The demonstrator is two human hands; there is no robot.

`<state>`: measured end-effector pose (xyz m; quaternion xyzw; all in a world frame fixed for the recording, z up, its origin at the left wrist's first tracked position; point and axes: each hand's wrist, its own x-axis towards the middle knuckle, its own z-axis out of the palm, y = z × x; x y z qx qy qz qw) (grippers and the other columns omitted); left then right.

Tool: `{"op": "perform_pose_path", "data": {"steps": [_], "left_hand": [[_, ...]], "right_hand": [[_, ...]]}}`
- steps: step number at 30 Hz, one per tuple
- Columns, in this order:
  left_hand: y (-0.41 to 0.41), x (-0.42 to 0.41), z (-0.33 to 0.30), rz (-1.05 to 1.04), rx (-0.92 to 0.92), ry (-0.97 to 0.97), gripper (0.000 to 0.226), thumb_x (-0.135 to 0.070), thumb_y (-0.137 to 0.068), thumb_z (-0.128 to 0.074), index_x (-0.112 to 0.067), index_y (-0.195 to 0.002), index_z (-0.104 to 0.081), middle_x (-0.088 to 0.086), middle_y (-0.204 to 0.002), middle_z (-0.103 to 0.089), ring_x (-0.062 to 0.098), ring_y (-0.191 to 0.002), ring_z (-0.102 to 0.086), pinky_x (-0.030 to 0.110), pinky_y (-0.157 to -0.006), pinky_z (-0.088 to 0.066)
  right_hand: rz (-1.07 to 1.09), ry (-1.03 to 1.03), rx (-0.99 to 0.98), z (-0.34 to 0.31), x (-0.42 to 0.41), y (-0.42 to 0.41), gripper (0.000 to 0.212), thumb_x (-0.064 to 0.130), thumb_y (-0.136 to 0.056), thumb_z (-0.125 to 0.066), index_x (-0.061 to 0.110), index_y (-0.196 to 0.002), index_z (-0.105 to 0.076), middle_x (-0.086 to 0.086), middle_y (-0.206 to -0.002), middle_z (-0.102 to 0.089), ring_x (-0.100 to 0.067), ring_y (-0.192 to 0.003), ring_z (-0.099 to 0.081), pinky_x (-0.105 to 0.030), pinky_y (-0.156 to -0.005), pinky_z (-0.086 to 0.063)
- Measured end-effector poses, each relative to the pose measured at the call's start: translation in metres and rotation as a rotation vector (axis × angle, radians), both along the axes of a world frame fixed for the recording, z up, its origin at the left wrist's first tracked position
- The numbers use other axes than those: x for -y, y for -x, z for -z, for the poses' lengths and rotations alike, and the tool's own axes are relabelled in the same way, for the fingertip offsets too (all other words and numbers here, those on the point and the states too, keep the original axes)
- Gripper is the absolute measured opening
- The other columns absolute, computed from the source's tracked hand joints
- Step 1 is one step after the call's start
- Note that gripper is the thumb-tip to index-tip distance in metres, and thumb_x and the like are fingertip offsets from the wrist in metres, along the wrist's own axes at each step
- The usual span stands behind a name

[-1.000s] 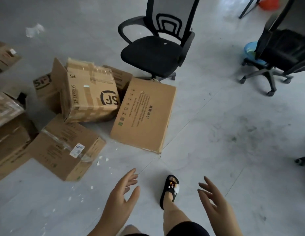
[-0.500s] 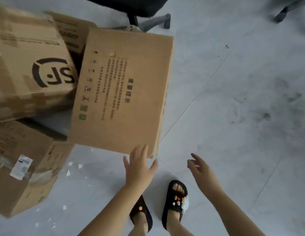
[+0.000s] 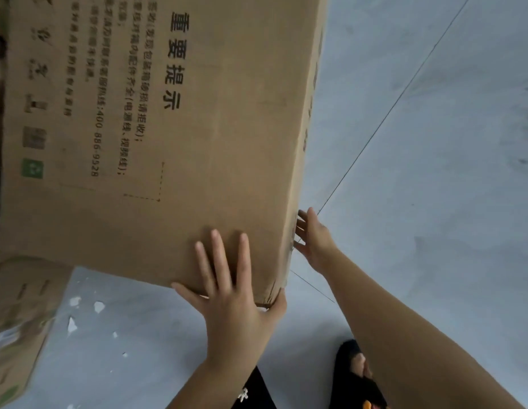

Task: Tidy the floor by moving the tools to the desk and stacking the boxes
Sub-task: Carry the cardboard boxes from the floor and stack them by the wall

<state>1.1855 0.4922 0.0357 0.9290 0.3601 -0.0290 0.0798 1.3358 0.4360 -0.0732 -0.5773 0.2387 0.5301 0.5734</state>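
Observation:
A large flat cardboard box [image 3: 227, 128] with black printed text fills the upper left of the head view. My left hand [image 3: 233, 293] lies on its near right corner, fingers spread flat on the top face and thumb hooked around the corner edge. My right hand [image 3: 313, 237] presses against the box's right side, fingers partly hidden behind the edge. Both hands grip the box between them. No tools are in view.
Another cardboard box [image 3: 18, 314] with tape sits at the lower left, partly under the large one. Small white scraps [image 3: 97, 305] litter the grey floor [image 3: 434, 202]. My foot in a black sandal [image 3: 360, 376] stands below the box.
The view has dropped much closer to the large box. My left hand slid onto its near corner and my right hand moved in from open air to press its right side.

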Motion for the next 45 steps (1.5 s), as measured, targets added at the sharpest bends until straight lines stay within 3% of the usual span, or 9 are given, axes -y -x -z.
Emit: {"op": "perform_pose_path", "data": {"steps": [6,13,16,20,23,29,33,38,45], "left_hand": [[0.015,-0.019,-0.012,0.030,0.052,0.024,0.096,-0.059,-0.060,-0.052,-0.030,-0.144,-0.017,0.015,-0.153,-0.015,0.025,-0.146,0.002,0.077,-0.093,-0.007],[-0.011,-0.041,-0.129,-0.048,0.248,0.232,0.084,-0.058,-0.073,-0.050,-0.033,-0.146,-0.016,0.004,-0.156,-0.014,0.029,-0.144,-0.010,0.056,-0.109,-0.003],[-0.020,-0.048,-0.201,-0.050,0.316,0.244,0.076,-0.054,-0.079,-0.050,-0.021,-0.145,-0.032,0.005,-0.153,-0.025,0.030,-0.142,-0.021,0.030,-0.116,0.004],[-0.045,-0.050,-0.305,-0.099,0.320,0.245,0.070,-0.056,-0.078,-0.046,-0.026,-0.141,-0.040,-0.006,-0.148,-0.035,0.015,-0.138,-0.025,0.070,-0.107,-0.007],[-0.065,-0.063,-0.372,-0.089,0.279,0.247,0.073,-0.060,-0.075,-0.044,-0.027,-0.140,-0.042,-0.009,-0.145,-0.041,0.013,-0.135,-0.031,0.073,-0.104,-0.012],[-0.075,-0.090,-0.459,-0.271,0.429,0.635,0.063,-0.059,-0.073,-0.055,-0.033,-0.131,-0.050,-0.013,-0.123,-0.059,0.009,-0.114,-0.055,0.040,-0.097,-0.048],[-0.068,-0.089,-0.503,-0.474,0.519,0.864,0.036,-0.042,-0.082,-0.063,-0.036,-0.117,-0.057,-0.017,-0.106,-0.066,-0.001,-0.096,-0.062,0.030,-0.089,-0.053],[-0.019,-0.064,-0.558,-0.566,0.590,0.995,0.023,-0.029,-0.091,-0.057,-0.037,-0.113,-0.057,-0.022,-0.099,-0.064,-0.016,-0.082,-0.060,0.004,-0.064,-0.047],[0.081,-0.019,-0.631,-0.912,0.889,1.075,0.031,-0.023,-0.096,-0.049,-0.036,-0.124,-0.051,-0.029,-0.090,-0.067,-0.013,-0.080,-0.062,0.024,-0.067,-0.051]], "right_hand": [[0.068,-0.050,-0.125,0.006,-0.020,0.004,0.057,0.043,-0.102,-0.019,0.005,-0.122,-0.057,-0.006,-0.109,-0.065,-0.016,-0.097,-0.060,-0.033,-0.075,-0.046],[0.073,-0.048,-0.001,-0.112,-0.001,-0.019,0.022,0.027,-0.095,-0.052,0.013,-0.086,-0.066,0.006,-0.074,-0.068,-0.013,-0.080,-0.061,-0.029,-0.071,-0.048],[-0.018,-0.053,0.008,-0.177,0.013,-0.013,0.030,0.035,-0.095,-0.052,0.010,-0.098,-0.069,0.002,-0.090,-0.071,-0.017,-0.097,-0.062,-0.033,-0.081,-0.051],[0.057,-0.203,-0.129,-0.267,0.027,0.025,0.045,0.047,-0.095,-0.043,0.017,-0.123,-0.061,-0.009,-0.123,-0.063,-0.029,-0.109,-0.057,-0.060,-0.088,-0.045],[0.205,-0.372,-0.250,-0.336,0.033,0.047,0.055,0.054,-0.089,-0.046,0.022,-0.133,-0.052,-0.015,-0.132,-0.057,-0.039,-0.119,-0.054,-0.063,-0.099,-0.036],[0.295,-0.344,-0.127,-0.465,0.046,0.042,0.104,0.051,-0.053,-0.087,0.024,-0.141,-0.039,-0.016,-0.141,-0.047,-0.044,-0.121,-0.051,-0.075,-0.080,-0.041],[0.326,-0.269,0.068,-0.544,0.054,0.047,0.093,0.049,-0.048,-0.088,0.036,-0.132,-0.049,-0.003,-0.124,-0.062,-0.032,-0.102,-0.064,-0.082,-0.077,-0.033],[0.265,-0.153,0.238,-0.620,0.069,0.071,0.048,0.021,-0.088,-0.052,0.047,-0.129,-0.048,-0.002,-0.108,-0.068,-0.016,-0.073,-0.067,-0.042,-0.057,-0.050],[-0.081,-0.183,0.433,-0.715,0.069,0.085,0.055,0.023,-0.091,-0.058,0.046,-0.137,-0.039,0.019,-0.094,-0.070,-0.003,-0.066,-0.062,-0.020,-0.051,-0.046]]}}
